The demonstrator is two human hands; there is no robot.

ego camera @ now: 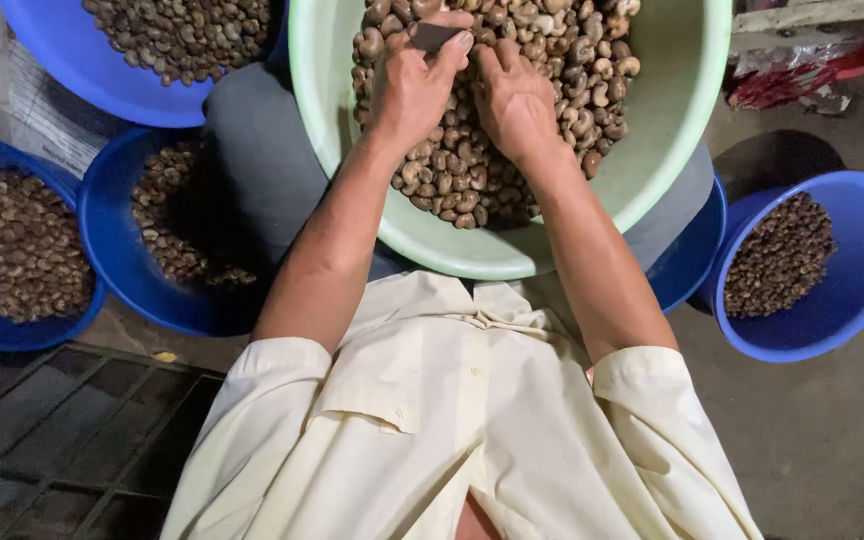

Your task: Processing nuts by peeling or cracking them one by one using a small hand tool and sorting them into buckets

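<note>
While a cream shirt (452, 420) fills the bottom of the frame, both forearms reach up into a pale green basin (672, 110) at top centre, heaped with brown nuts (452, 180). Left hand (412, 85) has its grip clenched on a small dark tool (435, 36); right hand (514, 100) lies on the nuts just beside it, its grip hidden. Blue bowls of nuts ring the basin: three at left (112, 260), one at right (852, 280). A metal grate (62, 440) lies lower left.
</note>
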